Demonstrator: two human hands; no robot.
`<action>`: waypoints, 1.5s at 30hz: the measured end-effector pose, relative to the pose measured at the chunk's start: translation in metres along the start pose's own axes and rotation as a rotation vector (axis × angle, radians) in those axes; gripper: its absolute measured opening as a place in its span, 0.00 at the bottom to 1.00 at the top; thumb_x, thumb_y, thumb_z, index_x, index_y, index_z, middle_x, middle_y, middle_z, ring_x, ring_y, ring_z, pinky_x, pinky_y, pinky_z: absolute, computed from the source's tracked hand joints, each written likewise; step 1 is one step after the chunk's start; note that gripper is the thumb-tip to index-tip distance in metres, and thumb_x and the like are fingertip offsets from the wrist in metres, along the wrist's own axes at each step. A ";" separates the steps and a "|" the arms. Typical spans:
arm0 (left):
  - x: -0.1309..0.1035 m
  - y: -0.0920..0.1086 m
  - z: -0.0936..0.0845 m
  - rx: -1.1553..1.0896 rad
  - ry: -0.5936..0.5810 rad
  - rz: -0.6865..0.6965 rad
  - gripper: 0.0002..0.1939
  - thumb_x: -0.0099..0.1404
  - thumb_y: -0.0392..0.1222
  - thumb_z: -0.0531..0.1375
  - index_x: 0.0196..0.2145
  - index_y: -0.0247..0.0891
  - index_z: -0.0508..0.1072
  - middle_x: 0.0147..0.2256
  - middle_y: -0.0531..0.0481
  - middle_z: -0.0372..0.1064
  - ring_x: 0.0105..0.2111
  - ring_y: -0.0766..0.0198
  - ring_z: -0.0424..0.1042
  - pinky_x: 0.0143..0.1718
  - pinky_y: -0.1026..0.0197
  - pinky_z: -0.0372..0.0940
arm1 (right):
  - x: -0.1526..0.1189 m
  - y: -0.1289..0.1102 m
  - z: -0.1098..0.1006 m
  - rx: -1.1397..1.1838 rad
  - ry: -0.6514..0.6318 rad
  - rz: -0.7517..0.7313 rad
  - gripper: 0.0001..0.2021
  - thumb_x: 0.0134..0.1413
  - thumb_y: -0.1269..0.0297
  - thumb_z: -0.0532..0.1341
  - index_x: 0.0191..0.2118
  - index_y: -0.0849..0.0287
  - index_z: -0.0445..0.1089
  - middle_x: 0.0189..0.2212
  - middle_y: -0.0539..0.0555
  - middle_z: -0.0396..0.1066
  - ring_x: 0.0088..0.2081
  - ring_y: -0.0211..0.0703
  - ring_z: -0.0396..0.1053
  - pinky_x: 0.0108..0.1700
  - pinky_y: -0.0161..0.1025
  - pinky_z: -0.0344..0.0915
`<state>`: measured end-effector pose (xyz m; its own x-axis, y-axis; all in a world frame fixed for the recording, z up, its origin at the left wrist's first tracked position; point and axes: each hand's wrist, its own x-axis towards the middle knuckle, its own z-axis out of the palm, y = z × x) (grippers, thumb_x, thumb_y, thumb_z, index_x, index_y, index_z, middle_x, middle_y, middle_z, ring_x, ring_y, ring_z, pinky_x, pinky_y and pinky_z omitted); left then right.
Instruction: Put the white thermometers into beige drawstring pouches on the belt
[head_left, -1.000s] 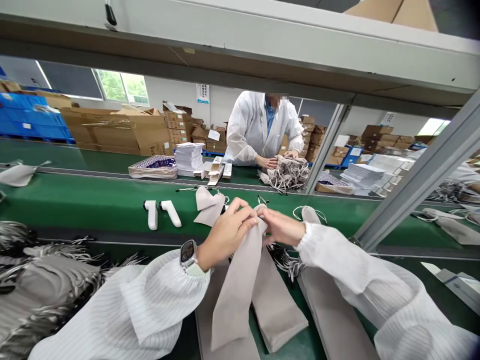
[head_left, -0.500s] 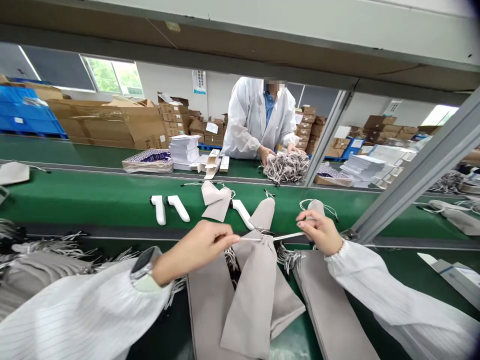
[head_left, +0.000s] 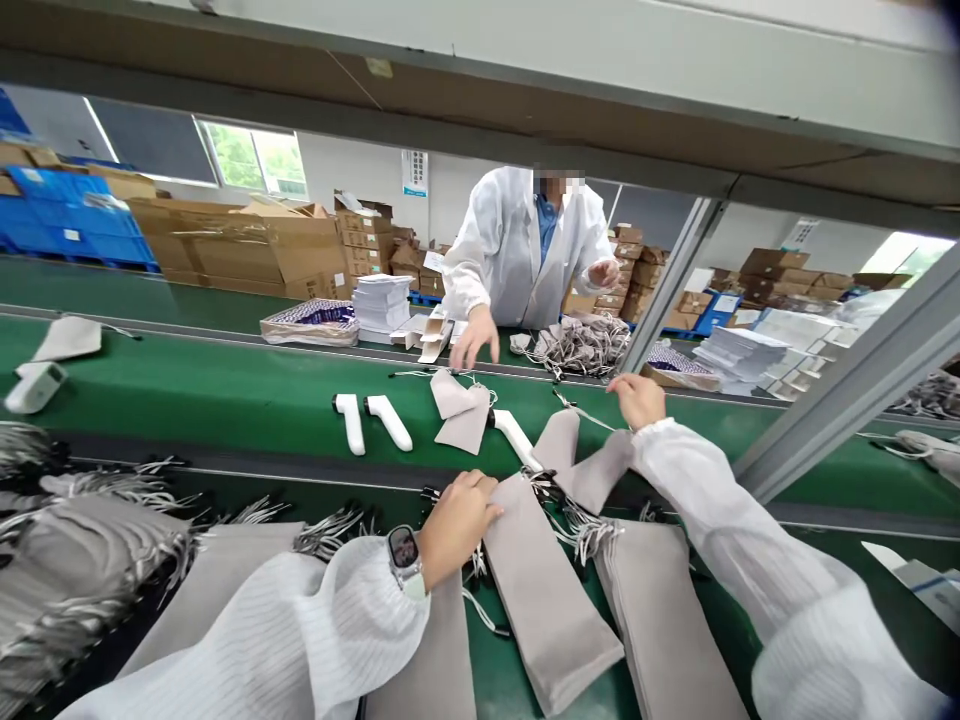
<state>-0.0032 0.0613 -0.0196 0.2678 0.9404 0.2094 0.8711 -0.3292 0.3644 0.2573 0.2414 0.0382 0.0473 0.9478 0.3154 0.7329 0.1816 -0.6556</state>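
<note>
My left hand (head_left: 459, 525) has its fingers curled at the top edge of a grey drawstring pouch (head_left: 553, 595), thumb against the cloth. That pouch lies slanted between a left pile of pouches (head_left: 446, 655) and a right stack of pouches (head_left: 667, 610). My right hand (head_left: 639, 402) reaches over the green belt, fingers bent together; what is between them, if anything, I cannot make out. Below its wrist a grey pouch (head_left: 598, 472) lies partly on the belt, and a white cord (head_left: 592, 415) runs near the fingers. A white handheld device (head_left: 516, 440) lies beside another pouch (head_left: 559, 440).
Two more white devices (head_left: 349, 424) and a folded pouch (head_left: 461, 410) sit on the belt (head_left: 225, 400). A slanted metal post (head_left: 847, 370) rises at right. Across the belt a co-worker (head_left: 532, 250) stands by a heap of pouches (head_left: 585, 345). Many pouches (head_left: 97, 560) are piled at left.
My hands no longer pull the cord of the cinched pouch in the middle. The left dropped onto a pouch; the right moved up over the belt. The co-worker's hands left the heap.
</note>
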 end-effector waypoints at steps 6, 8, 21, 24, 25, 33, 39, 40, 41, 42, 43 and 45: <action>-0.002 0.011 0.014 0.170 0.077 0.041 0.12 0.64 0.31 0.46 0.43 0.37 0.64 0.37 0.46 0.60 0.40 0.58 0.59 0.41 0.56 0.57 | -0.022 -0.027 0.081 -0.264 -0.210 -0.153 0.19 0.47 0.58 0.56 0.45 0.61 0.62 0.41 0.64 0.65 0.48 0.55 0.58 0.47 0.48 0.53; -0.005 0.012 0.015 0.266 0.080 0.096 0.14 0.64 0.29 0.44 0.46 0.35 0.61 0.35 0.46 0.60 0.38 0.57 0.59 0.39 0.56 0.57 | -0.027 -0.034 0.110 -0.276 -0.355 -0.188 0.21 0.39 0.58 0.62 0.43 0.58 0.64 0.37 0.59 0.68 0.43 0.53 0.63 0.45 0.44 0.56; -0.003 0.008 0.011 0.243 0.070 0.006 0.04 0.62 0.34 0.50 0.30 0.36 0.62 0.32 0.48 0.60 0.35 0.58 0.58 0.35 0.57 0.55 | -0.053 -0.073 0.059 0.738 -0.287 -0.181 0.23 0.43 0.59 0.60 0.46 0.55 0.53 0.35 0.52 0.67 0.36 0.41 0.67 0.36 0.39 0.64; -0.005 0.009 0.006 0.243 0.043 0.058 0.06 0.63 0.34 0.49 0.29 0.37 0.63 0.30 0.49 0.62 0.35 0.58 0.57 0.35 0.57 0.53 | -0.073 -0.093 0.051 0.937 -0.321 -0.141 0.22 0.41 0.60 0.62 0.43 0.52 0.55 0.33 0.49 0.66 0.35 0.40 0.66 0.35 0.38 0.65; -0.006 0.009 0.003 0.230 0.036 0.079 0.07 0.64 0.35 0.49 0.29 0.37 0.63 0.29 0.50 0.63 0.35 0.59 0.57 0.34 0.58 0.53 | -0.079 -0.098 0.052 0.975 -0.343 -0.143 0.22 0.41 0.61 0.62 0.44 0.51 0.54 0.33 0.49 0.66 0.35 0.40 0.66 0.34 0.38 0.65; -0.007 0.011 -0.036 -0.231 0.003 0.101 0.07 0.66 0.40 0.46 0.32 0.39 0.62 0.31 0.54 0.57 0.30 0.68 0.60 0.31 0.67 0.55 | -0.081 -0.106 0.055 1.136 -0.508 -0.044 0.23 0.38 0.63 0.64 0.40 0.49 0.53 0.32 0.46 0.64 0.33 0.37 0.65 0.32 0.37 0.66; 0.000 0.017 -0.053 -0.334 0.066 0.119 0.07 0.64 0.41 0.49 0.30 0.38 0.62 0.28 0.55 0.55 0.30 0.68 0.60 0.31 0.68 0.55 | -0.085 -0.107 0.044 1.049 -0.742 0.049 0.17 0.44 0.52 0.59 0.38 0.53 0.57 0.31 0.48 0.64 0.31 0.36 0.65 0.31 0.36 0.65; 0.002 0.017 -0.055 -0.318 0.092 0.110 0.07 0.64 0.42 0.49 0.30 0.39 0.62 0.29 0.55 0.56 0.30 0.68 0.60 0.32 0.67 0.55 | -0.090 -0.108 0.044 0.985 -0.856 0.060 0.17 0.46 0.49 0.56 0.37 0.55 0.59 0.31 0.50 0.64 0.31 0.36 0.65 0.30 0.35 0.65; 0.004 0.018 -0.058 -0.297 0.124 0.098 0.07 0.63 0.42 0.50 0.30 0.39 0.63 0.30 0.55 0.57 0.31 0.67 0.61 0.32 0.67 0.55 | -0.097 -0.109 0.044 0.908 -0.967 0.065 0.20 0.48 0.45 0.52 0.36 0.58 0.62 0.31 0.52 0.65 0.31 0.36 0.64 0.28 0.34 0.64; 0.005 0.017 -0.060 -0.275 0.152 0.087 0.07 0.63 0.43 0.50 0.30 0.39 0.63 0.32 0.54 0.57 0.32 0.67 0.61 0.33 0.67 0.55 | -0.103 -0.110 0.044 0.820 -1.069 0.067 0.23 0.49 0.43 0.48 0.34 0.60 0.64 0.29 0.53 0.65 0.28 0.35 0.64 0.25 0.32 0.63; 0.005 0.016 -0.063 -0.251 0.168 0.079 0.07 0.63 0.43 0.50 0.31 0.39 0.63 0.34 0.54 0.57 0.32 0.67 0.61 0.33 0.66 0.55 | -0.109 -0.108 0.044 0.729 -1.142 0.061 0.27 0.49 0.41 0.45 0.32 0.62 0.65 0.24 0.53 0.63 0.24 0.33 0.61 0.20 0.30 0.59; 0.002 0.011 -0.070 -0.199 0.162 0.068 0.08 0.62 0.45 0.50 0.31 0.40 0.64 0.38 0.53 0.57 0.32 0.67 0.62 0.32 0.66 0.56 | -0.114 -0.100 0.038 0.578 -1.118 -0.006 0.29 0.49 0.40 0.43 0.29 0.64 0.67 0.16 0.48 0.56 0.16 0.30 0.53 0.15 0.28 0.50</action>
<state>-0.0218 0.0538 0.0480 0.2399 0.8951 0.3759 0.7510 -0.4164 0.5124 0.1533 0.1249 0.0415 -0.7617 0.5987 -0.2477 0.3143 0.0072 -0.9493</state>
